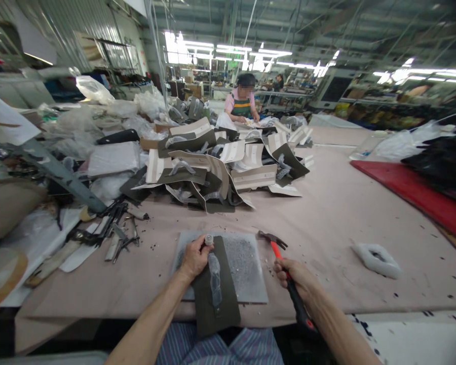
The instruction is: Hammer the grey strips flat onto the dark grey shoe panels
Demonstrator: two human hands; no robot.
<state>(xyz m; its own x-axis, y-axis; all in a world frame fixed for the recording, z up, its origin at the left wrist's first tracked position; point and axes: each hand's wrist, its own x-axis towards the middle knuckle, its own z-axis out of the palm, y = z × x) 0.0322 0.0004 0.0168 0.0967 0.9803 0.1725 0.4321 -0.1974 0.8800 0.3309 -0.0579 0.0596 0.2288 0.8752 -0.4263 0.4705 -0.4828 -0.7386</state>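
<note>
My left hand [196, 258] pinches a short, pale, round-topped cylinder [209, 239] upright at the far end of a dark olive panel [220, 319]. A handle wrapped in clear plastic [215, 279] runs along this panel. Beneath it is a grey square plate [247, 263] strewn with small bits, and the panel's near end hangs past the table edge. To the right, my right hand [294, 276] is closed round the red and black grip of a claw hammer [276, 248]. The hammer's head is beside the plate's far right corner, apart from the cylinder.
Piled panels with wrapped handles [254, 175] lie across the table's middle. Hand tools [121, 233] and plastic bags [114, 109] lie left. A white foam-like ring [378, 259] and a red board [399, 190] are right. A co-worker [241, 101] works behind the pile.
</note>
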